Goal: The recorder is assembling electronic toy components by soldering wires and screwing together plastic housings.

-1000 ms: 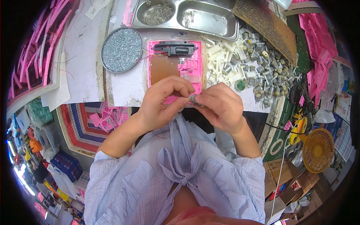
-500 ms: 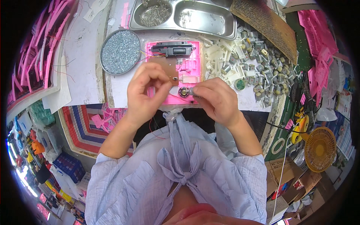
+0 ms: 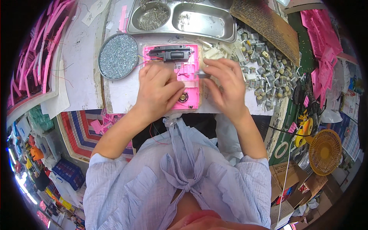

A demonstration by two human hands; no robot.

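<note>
A pink plastic housing (image 3: 193, 100) lies at the table's near edge, with a black speaker box (image 3: 176, 53) across its far end. Set into its near part is a round dark disc with a metallic centre (image 3: 183, 97). My left hand (image 3: 158, 91) is over the housing's left side, its fingers drawn together; whatever they pinch is hidden. Just beneath its thumb tip is a whitish translucent piece (image 3: 189, 83). My right hand (image 3: 229, 82), at the housing's right edge, pinches a small grey metal part (image 3: 202, 75), blurred by movement.
To the left stands a round tray of small screws (image 3: 118, 56). A steel compartment tray (image 3: 204, 20) sits at the back. On the right are heaped small grey motors (image 3: 274, 78), white plastic parts (image 3: 220, 52) and a brown board studded with pins (image 3: 268, 27).
My right hand has moved away from the round disc, farther back, with the grey part. My left hand has turned and lowered over the housing; the brown board there no longer shows.
</note>
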